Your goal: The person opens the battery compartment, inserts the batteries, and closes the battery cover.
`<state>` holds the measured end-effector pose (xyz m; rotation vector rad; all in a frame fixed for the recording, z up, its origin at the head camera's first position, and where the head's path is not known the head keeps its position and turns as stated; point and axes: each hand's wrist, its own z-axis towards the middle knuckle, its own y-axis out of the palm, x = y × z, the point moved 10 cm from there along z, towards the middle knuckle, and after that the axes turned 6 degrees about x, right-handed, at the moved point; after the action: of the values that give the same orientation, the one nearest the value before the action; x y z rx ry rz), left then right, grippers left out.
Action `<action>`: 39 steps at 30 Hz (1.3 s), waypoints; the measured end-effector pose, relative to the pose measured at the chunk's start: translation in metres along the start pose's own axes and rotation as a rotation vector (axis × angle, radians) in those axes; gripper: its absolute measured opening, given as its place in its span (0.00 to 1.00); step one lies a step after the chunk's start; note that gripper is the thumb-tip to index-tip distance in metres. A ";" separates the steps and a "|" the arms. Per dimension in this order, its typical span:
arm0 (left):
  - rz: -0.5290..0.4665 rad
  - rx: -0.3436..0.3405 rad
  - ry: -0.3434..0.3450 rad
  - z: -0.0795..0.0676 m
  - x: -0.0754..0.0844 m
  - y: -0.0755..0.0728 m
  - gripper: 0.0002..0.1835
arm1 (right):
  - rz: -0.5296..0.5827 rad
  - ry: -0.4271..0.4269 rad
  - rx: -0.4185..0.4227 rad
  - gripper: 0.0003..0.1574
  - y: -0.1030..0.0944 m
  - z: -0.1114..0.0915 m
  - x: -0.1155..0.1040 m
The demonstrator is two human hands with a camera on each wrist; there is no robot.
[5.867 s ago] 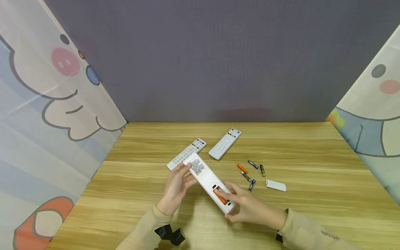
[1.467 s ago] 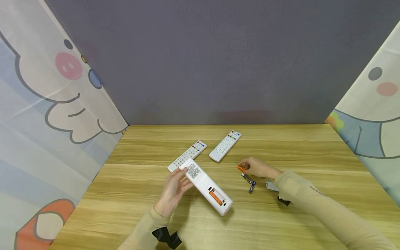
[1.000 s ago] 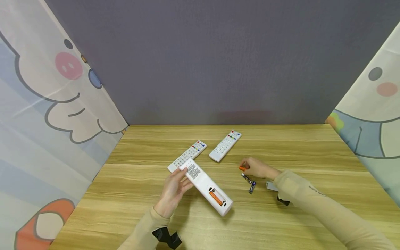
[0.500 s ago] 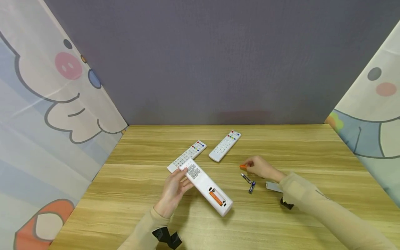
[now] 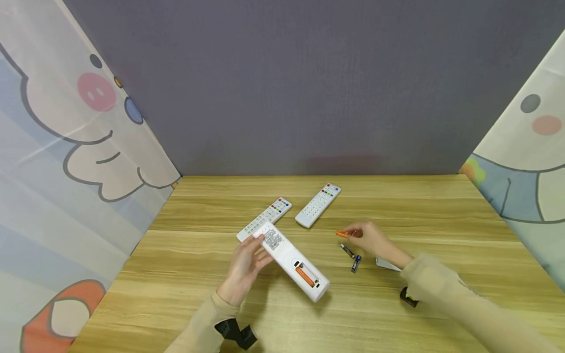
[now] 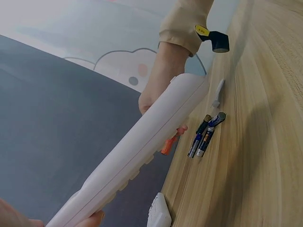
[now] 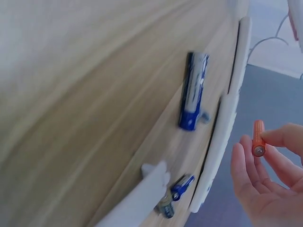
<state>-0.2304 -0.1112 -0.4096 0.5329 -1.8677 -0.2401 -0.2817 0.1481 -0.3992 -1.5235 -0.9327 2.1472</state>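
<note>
In the head view my left hand (image 5: 243,272) grips a white remote control (image 5: 287,255) by its far end, back side up and tilted. Its battery compartment lies uncovered, with one orange battery (image 5: 304,276) in it beside a vacant slot. My right hand (image 5: 371,240) pinches another orange battery (image 5: 342,234) between thumb and fingers, off the table in the right wrist view. Just below that hand lie a dark battery (image 5: 347,250) and a blue battery (image 5: 356,264). The right forearm partly hides the white battery cover (image 5: 386,264).
Two more white remotes lie face up farther back, one on the left (image 5: 267,218) and one in the middle (image 5: 318,206). The right wrist view also shows a small blue battery (image 7: 182,187) and a green-gold battery (image 7: 165,208) by the cover. A grey wall (image 5: 309,98) stands behind the table.
Earlier my right hand was at the battery in the held remote. It has since moved right to the loose batteries and picked up the orange one. The left hand keeps its hold.
</note>
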 end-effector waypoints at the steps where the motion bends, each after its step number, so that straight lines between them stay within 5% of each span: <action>1: -0.003 0.002 0.001 0.000 0.000 0.000 0.21 | 0.004 -0.001 0.004 0.14 0.000 -0.002 -0.002; 29: -0.037 0.009 0.011 0.002 0.002 0.002 0.20 | 0.212 0.014 0.156 0.11 -0.002 -0.044 -0.060; 39: -0.051 0.018 0.016 0.001 0.003 0.005 0.20 | 0.155 -0.163 0.242 0.15 -0.002 -0.054 -0.086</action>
<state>-0.2331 -0.1084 -0.4054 0.5937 -1.8443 -0.2524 -0.2007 0.1131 -0.3491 -1.3580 -0.5909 2.4225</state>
